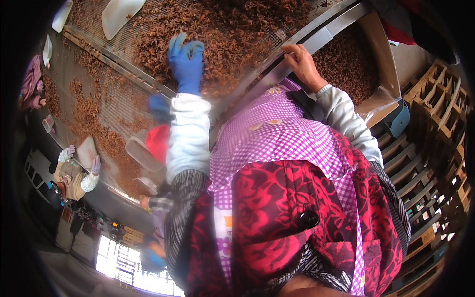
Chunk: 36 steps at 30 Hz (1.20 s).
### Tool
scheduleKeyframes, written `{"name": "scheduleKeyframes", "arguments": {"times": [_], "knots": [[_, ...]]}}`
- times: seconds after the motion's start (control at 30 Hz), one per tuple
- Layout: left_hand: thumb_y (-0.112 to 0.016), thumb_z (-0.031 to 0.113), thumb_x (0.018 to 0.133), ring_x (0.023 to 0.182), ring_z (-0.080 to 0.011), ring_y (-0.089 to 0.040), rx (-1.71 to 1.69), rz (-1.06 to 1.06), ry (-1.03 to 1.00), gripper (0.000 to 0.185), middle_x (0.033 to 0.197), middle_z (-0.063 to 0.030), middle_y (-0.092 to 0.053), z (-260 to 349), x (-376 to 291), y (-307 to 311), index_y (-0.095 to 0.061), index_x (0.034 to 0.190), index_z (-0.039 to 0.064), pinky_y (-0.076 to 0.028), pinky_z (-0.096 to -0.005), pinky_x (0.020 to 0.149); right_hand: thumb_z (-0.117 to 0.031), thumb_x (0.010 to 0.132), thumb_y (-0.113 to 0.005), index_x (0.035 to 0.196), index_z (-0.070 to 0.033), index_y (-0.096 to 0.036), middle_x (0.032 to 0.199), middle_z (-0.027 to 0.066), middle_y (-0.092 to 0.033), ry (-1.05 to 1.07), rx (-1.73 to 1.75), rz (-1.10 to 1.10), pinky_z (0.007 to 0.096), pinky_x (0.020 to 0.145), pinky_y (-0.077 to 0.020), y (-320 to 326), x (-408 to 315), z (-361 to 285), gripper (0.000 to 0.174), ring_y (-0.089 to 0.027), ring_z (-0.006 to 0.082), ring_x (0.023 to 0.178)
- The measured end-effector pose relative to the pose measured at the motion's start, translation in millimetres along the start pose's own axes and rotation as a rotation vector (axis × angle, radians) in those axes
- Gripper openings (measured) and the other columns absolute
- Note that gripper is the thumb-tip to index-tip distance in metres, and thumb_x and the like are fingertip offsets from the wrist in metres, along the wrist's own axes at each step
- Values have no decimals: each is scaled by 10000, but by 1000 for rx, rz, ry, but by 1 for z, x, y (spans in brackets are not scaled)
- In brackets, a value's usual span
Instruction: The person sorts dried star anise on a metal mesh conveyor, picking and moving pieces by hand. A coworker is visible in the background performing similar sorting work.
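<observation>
My left hand (pixel 186 61), in a blue glove, is over a heap of dried star anise (pixel 230 55) on a mesh-topped table. Its thumb and a finger curl together, and a small dark bit seems to show between them; whether it grips anything is unclear. Bare, my right hand (pixel 302 65) rests with bent fingers at the metal rim (pixel 315 39) of the table. Beyond that rim, just right of this hand, stands a cardboard box (pixel 387 55) lined with clear plastic, holding more star anise (pixel 345 63).
White plastic scoops (pixel 120 16) lie at the upper left. Across a second mesh section strewn with star anise (pixel 87 111), a co-worker (pixel 70 176) holds a pale scoop (pixel 87 152). Another person's blue glove (pixel 159 107) is close to my left sleeve. Wooden pallets (pixel 438 96) stand at right.
</observation>
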State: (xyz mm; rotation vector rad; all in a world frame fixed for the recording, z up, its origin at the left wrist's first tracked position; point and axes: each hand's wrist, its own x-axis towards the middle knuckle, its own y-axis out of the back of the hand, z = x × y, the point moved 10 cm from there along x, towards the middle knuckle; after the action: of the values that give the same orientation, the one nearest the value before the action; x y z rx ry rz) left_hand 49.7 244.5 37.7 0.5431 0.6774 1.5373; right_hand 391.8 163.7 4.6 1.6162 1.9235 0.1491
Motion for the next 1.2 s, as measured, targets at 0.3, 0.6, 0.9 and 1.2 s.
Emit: {"name": "scheduleKeyframes", "arguments": {"times": [0.3, 0.6, 0.9, 1.2], "knots": [[-637, 116, 951, 1079, -205, -606, -554, 63, 208, 239, 1275, -149, -607, -4, -60, 34, -673, 1115, -55, -490, -321, 956, -163, 937, -644, 1126, -73, -663, 1057, 119, -661, 198, -173, -190, 371, 839, -547, -72, 46, -74, 210, -667, 269, 963], [-574, 20, 970, 1022, -138, -633, -1000, 252, 405, 282, 1204, -103, -659, -5, -87, 28, -630, 1242, -30, -502, -266, 920, -198, 950, -677, 1226, -35, -597, 1066, 59, -678, -63, 544, -584, 301, 875, -558, -136, 33, -123, 330, -659, 140, 965], [-687, 204, 946, 1044, -118, -607, -890, 89, 449, 306, 1245, -93, -643, 13, -97, -5, -676, 1177, 5, -496, -257, 899, -97, 881, -687, 1124, -66, -628, 974, 117, -631, 578, -104, -299, 373, 760, -560, -111, 12, -183, 252, -661, 296, 892], [-661, 108, 951, 1004, -123, -618, -847, -34, 466, 239, 1194, -68, -653, 32, -101, -39, -677, 1151, -20, -507, -249, 871, -72, 884, -618, 1030, -23, -621, 920, 181, -629, 376, -22, -168, 435, 725, -529, -101, 6, -138, 154, -642, 375, 824]]}}
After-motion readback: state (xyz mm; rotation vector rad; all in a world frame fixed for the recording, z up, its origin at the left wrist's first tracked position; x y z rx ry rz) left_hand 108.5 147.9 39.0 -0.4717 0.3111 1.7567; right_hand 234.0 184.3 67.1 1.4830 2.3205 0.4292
